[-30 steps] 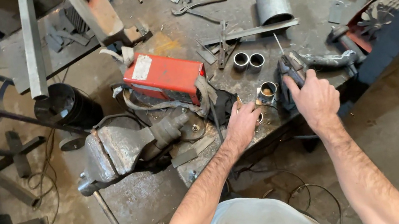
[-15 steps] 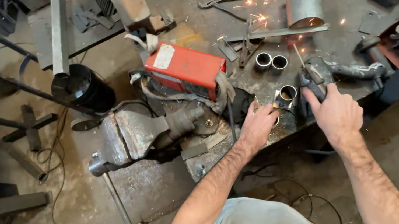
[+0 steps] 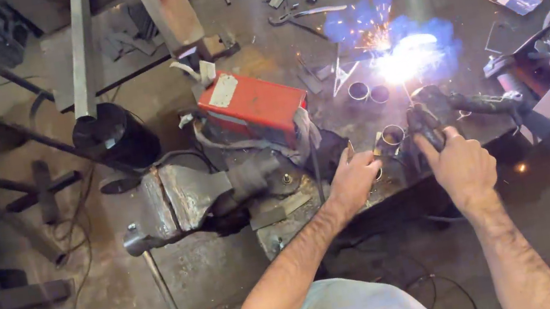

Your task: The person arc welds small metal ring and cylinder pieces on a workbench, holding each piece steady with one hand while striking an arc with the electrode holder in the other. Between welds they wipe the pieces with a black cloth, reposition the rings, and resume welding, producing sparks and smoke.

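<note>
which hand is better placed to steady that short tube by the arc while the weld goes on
Left. The left hand already rests at the short tube, fingers beside it. The right hand is wrapped around the electrode holder, whose rod reaches up to the bright arc, so it looks occupied.

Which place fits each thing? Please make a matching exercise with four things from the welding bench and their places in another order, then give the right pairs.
Things:
1. red welding machine
2. bench vise
3. left hand
4. right hand

Places:
A. gripping the dark electrode holder
B. at the front left corner of the bench, below the red box
C. resting on the bench beside a short metal tube
D. in the middle of the bench, behind the vise

Pairs: 1-D, 2-B, 3-C, 4-A
</note>
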